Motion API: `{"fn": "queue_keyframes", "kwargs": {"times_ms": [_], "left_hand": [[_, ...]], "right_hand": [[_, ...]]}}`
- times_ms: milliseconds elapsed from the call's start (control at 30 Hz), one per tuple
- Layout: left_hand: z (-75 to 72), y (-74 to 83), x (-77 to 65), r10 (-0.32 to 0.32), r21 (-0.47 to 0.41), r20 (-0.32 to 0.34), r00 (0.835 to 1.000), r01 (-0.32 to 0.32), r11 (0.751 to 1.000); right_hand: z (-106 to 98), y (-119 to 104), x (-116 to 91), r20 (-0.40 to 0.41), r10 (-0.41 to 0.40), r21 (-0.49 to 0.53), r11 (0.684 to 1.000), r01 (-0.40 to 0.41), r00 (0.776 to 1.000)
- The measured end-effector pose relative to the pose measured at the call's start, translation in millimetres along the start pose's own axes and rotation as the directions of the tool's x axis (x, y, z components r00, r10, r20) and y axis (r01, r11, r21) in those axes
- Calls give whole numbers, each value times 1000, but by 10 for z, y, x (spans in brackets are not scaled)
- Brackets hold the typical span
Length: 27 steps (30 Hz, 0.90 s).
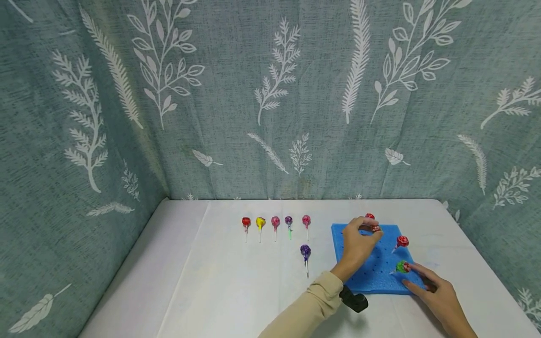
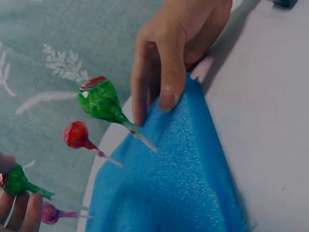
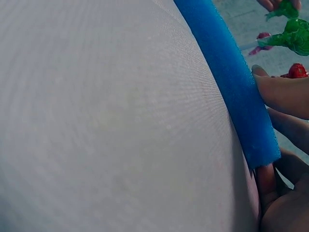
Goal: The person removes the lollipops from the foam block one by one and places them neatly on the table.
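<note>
My left hand (image 1: pixel 358 240) pinches a green lollipop (image 2: pixel 18 181) by its wrapped head, over the far part of a blue foam block (image 1: pixel 367 272). In the left wrist view, its stick points toward the foam. My right hand (image 1: pixel 442 298) grips the block's near right corner, with the thumb on one face and a finger beneath in the right wrist view. Stuck upright in the block are a green lollipop (image 2: pixel 102 100) near the right hand, a red lollipop (image 1: pixel 402 241) behind it, and a pinkish lollipop (image 2: pixel 50 213) beside the left hand.
Left of the block, a row of lollipops lies on the white table (image 1: pixel 220 281): red (image 1: pixel 246 222), yellow (image 1: pixel 260 222) and several more. A purple lollipop (image 1: pixel 305 251) lies nearer. A patterned curtain (image 1: pixel 236 155) borders the table's back and left.
</note>
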<state>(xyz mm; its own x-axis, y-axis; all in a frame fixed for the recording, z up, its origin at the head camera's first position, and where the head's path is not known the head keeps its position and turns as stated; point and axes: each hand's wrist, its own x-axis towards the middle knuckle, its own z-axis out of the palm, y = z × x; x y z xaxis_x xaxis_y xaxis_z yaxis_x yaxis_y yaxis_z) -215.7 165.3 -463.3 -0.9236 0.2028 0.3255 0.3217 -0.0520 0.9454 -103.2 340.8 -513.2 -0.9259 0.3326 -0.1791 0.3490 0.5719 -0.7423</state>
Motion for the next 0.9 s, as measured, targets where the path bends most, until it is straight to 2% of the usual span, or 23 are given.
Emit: {"fn": "queue_keyframes", "kwargs": {"times_ms": [267,600,900], "left_hand": [[-118,114,-8,16,-33,20,1000,-15,999],[-244,197,-54,-28,-47,47,999,30,998],[-394,291,-114,-33,-44,58,998,36,998]], "right_hand": [[-11,-13,-9,4,-7,-13,1000,7,1000],[-5,-7,-3,-4,-1,-24,1000,1,1000],[-8,0,-9,4,-11,-18,1000,11,1000]]}}
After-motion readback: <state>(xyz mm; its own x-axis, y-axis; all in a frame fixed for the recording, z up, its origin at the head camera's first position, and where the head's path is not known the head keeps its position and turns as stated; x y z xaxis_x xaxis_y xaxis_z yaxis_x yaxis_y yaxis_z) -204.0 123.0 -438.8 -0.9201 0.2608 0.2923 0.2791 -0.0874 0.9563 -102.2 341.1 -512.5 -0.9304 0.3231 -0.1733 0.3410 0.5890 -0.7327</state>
